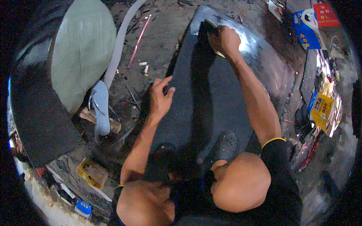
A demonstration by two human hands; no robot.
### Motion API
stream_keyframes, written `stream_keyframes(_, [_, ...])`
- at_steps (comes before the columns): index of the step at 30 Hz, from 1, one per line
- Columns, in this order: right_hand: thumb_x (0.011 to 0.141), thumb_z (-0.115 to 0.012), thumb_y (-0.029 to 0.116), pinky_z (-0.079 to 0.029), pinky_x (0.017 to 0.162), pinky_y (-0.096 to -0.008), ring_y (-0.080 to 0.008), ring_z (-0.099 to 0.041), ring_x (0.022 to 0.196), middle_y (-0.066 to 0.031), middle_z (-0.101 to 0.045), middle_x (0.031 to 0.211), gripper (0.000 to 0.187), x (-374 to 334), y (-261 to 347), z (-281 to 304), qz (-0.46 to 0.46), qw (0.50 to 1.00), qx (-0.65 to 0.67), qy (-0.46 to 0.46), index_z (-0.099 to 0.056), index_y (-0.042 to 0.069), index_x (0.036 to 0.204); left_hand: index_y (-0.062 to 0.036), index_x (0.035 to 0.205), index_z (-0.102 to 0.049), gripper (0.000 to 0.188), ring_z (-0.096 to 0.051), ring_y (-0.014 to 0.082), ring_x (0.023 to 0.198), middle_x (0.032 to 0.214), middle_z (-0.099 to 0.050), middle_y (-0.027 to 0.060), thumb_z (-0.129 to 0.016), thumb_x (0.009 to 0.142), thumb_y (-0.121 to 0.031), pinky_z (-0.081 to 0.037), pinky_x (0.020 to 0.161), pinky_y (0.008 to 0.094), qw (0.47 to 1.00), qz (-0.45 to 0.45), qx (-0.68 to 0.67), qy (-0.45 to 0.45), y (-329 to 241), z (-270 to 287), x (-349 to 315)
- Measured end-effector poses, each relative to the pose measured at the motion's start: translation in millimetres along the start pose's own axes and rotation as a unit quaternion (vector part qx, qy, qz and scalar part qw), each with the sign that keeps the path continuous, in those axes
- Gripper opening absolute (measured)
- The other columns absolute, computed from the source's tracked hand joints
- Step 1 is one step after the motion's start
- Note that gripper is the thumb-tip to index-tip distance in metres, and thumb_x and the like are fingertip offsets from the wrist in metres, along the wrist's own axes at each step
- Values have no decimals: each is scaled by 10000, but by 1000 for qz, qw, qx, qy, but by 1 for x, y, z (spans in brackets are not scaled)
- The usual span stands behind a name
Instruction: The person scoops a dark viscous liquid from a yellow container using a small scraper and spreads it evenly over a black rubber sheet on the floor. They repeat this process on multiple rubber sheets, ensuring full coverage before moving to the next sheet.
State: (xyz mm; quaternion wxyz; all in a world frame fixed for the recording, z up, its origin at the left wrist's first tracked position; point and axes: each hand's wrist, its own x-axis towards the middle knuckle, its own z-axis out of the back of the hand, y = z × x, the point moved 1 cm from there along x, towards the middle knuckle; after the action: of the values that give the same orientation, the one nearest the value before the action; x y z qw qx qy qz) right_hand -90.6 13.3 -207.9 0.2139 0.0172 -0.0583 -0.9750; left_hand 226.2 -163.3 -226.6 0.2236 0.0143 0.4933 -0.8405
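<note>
A black sheet (181, 109) lies flat on the floor (158, 28) in front of the squatting person. Its long axis runs away from the body, leaning a little to the right; the left edge climbs on that slant to a far corner at top centre, and the far edge slopes from there down to the right. The upper right part shines, while the rest looks duller.

Near the far corner, the right grip (228, 40) is closed in a fist around a thin, flat tool (212, 23) with pale edges. The tool's long axis seems to run from upper left to lower right, but the fist hides most of it, so its exact kind is unclear. The left grip (161, 98) is at the sheet's left edge, thumb and forefinger spread apart with nothing seen between them; whether the fingertips press on the sheet cannot be told.

A dark clog (228, 144) is at the sheet's near end. To the left are a pink strip (139, 41), a grey-blue flip-flop (102, 113) pointing away from the person, a long grey band (122, 39) and a pale green panel (83, 49). Lower left sits a stained plastic tray (94, 171); to the right lies a yellow packet (322, 111).
</note>
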Motion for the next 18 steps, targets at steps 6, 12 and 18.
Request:
stream_keyframes(6, [936,-695,244,-606,684,-495,-345,-771,871,-143,-773,953,241,-32,96,-1,187,981,-44,-7,-771,198,1160,-17,1338,-698,472,-654,323,1005,1069,-644,164,-780,875,16,-525,928,384,993,-83,-3,-84,-13,-5,-3])
stream_keyframes(12, [888,-688,203,-558,922,-549,-328,-704,1118,-146,-724,1245,330,-83,99,19,198,974,40,-103,-764,175,1208,3,1333,-680,434,-638,315,943,1028,-629,166,-746,904,15,-527,876,402,997,45,-43,-39,22,16,-43])
stream_keyframes(18, [908,-686,163,-614,870,-458,-371,-766,988,-156,-790,1100,300,-38,45,-17,196,977,76,46,-794,142,1188,3,1331,-684,428,-628,315,917,1031,-626,170,-737,906,20,-527,856,417,999,44,-16,-20,0,13,-46])
